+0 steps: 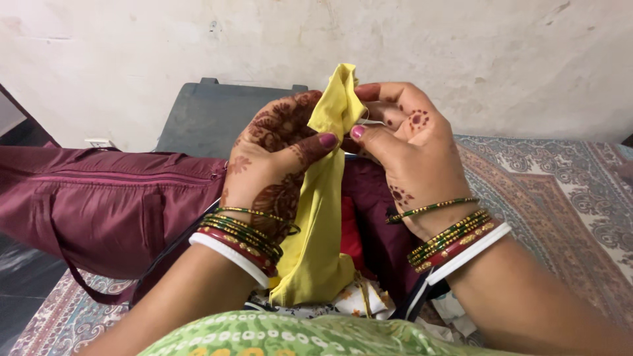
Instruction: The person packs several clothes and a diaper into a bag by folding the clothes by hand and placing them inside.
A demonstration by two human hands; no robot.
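Yellow cloth [323,198] hangs between both hands over the maroon bag [105,204], the left hand [277,155] pinching it tight while the right hand [409,145] should pull its thin thread slowly.

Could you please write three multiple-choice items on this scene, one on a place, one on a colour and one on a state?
1. Where does the maroon bag lie?
A. To the left of the hands
B. On the right-hand patterned cloth
C. Hung on the wall

2. What colour is the cloth between the hands?
A. Blue
B. Yellow
C. White

3. How is the yellow cloth held?
A. Lying loose on the floor
B. Pinched by both hands near its top
C. Held by one hand only

Answers:
1 A, the bag stretches out left of the left hand.
2 B, the hanging cloth is plainly yellow.
3 B, the left hand and the right hand both grip it, thumbs pressed to the fabric.
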